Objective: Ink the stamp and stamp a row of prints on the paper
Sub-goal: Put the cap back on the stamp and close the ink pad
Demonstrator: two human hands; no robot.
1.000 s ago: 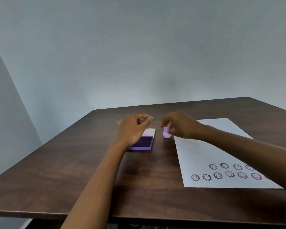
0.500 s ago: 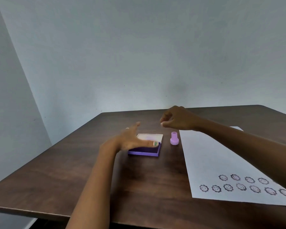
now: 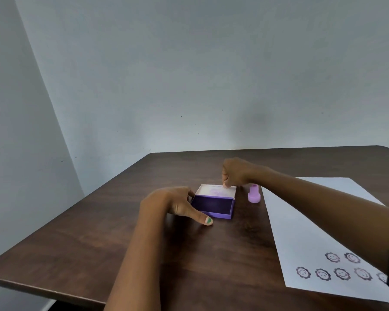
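Observation:
A purple ink pad [image 3: 213, 204] lies open on the dark wooden table [image 3: 94, 234], its white lid [image 3: 212, 190] folded back and stained with purple ink. My left hand [image 3: 175, 204] grips the pad's left side, thumb at the front corner. My right hand [image 3: 235, 172] pinches the lid's far edge with curled fingers. The pink stamp [image 3: 254, 194] stands alone on the table just right of the pad, touched by neither hand. The white paper [image 3: 305, 230] lies to the right, with two rows of flower-face prints [image 3: 341, 273] near its front edge.
A pale wall stands behind the table's far edge. The table's front edge runs close to me at the lower left. My right forearm crosses above the paper's upper part.
My right hand let go of the stamp, left it standing on the table and moved left to the lid's edge. My left hand dropped to the pad's left side.

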